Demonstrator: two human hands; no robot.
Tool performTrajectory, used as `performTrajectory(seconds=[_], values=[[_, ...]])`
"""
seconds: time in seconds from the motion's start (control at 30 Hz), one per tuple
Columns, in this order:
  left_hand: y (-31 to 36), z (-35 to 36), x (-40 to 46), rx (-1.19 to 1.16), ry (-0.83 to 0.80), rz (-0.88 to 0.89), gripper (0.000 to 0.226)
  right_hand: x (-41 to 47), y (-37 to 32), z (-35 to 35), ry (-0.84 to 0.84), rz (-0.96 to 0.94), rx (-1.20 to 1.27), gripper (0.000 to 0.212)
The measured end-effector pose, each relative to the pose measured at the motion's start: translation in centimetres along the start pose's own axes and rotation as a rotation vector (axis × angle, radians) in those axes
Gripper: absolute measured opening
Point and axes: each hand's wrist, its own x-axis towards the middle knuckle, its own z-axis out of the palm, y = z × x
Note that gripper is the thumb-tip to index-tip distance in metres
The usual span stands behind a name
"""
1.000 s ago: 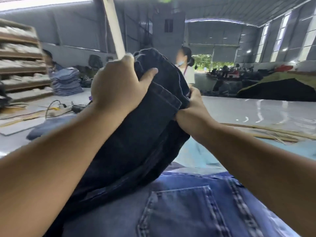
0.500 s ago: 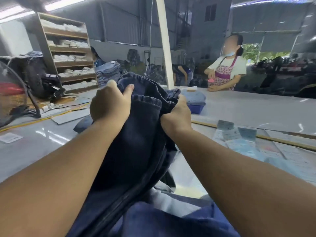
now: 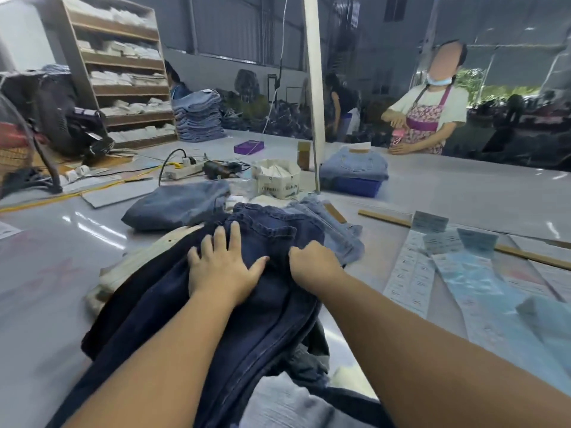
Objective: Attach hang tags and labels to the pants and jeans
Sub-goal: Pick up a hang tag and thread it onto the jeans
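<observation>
Right hand (image 3: 313,262) fingertips hidden

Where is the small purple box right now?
In the head view, the small purple box sits far left of the white post, beyond the white power strip.

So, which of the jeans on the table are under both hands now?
The dark navy jeans in front: the left hand presses flat on them, the right hand grips them. The others are lighter blue.

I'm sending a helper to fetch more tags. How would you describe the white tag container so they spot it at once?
Start at the white pole rising from the table. Just left of its base, beyond the dark jeans, stands the white container stuffed with white paper tags. Unlike the flat purple box farther back or the blue bin right of the pole, it has printed, angled sides.
</observation>
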Motion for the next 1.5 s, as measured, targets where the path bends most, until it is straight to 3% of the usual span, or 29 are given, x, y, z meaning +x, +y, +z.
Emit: performTrajectory(seconds=[0.13,0.3,0.4,0.47,0.6,0.83,0.97,1.03,1.2,1.33,1.43,1.5], values=[[0.5,0.0,-1.0,0.069,-0.061,0.097,0.088,-1.9,0.4,-0.2,-0.017,-0.086,-0.322,0.045],[0.0,-2.0,-3.0,0.123,-0.343,0.119,0.082,-4.0,0.5,-1.3,-0.327,-0.124,-0.451,0.071],[2.2,-5.1,-4.7,0.166,-0.553,0.120,0.076,-7.0,1.1,-4.1,-0.397,-0.196,-0.564,0.054],[4.6,-7.9,-6.5,0.152,-0.671,0.240,0.063,-9.9,1.7,-6.0,-0.472,-0.212,-0.647,0.042],[10.6,-14.3,-11.8,0.021,-0.687,0.540,0.052,-16.5,4.7,-10.4,-0.581,-0.074,-0.605,0.043],[21.9,-22.9,-24.4,0.043,-0.496,1.034,0.038,-30.9,11.6,-21.6,-0.385,0.069,-0.593,0.043],[26.3,-24.2,-29.5,-0.019,-0.636,1.192,0.043,-37.7,16.1,-24.5,-0.268,0.127,-0.493,0.040],[27.4,-23.7,-30.7,-0.012,-0.694,1.180,0.058,-40.4,17.8,-25.1,-0.157,0.162,-0.470,0.049],[27.4,-21.7,-30.1,-0.167,-0.604,1.075,0.078,-45.5,21.9,-25.0,0.104,0.218,-0.291,0.054],[26.8,-20.5,-29.2,-0.419,-0.545,1.035,0.058,-47.4,23.0,-23.5,0.219,0.135,-0.128,0.046],[26.9,-21.3,-27.6,-0.583,-0.309,0.955,0.048,-47.5,23.1,-22.9,0.230,0.078,-0.032,0.044],[26.6,-22.0,-26.6,-0.623,-0.242,0.866,0.044,-47.1,23.4,-22.5,0.262,0.051,0.047,0.040]])
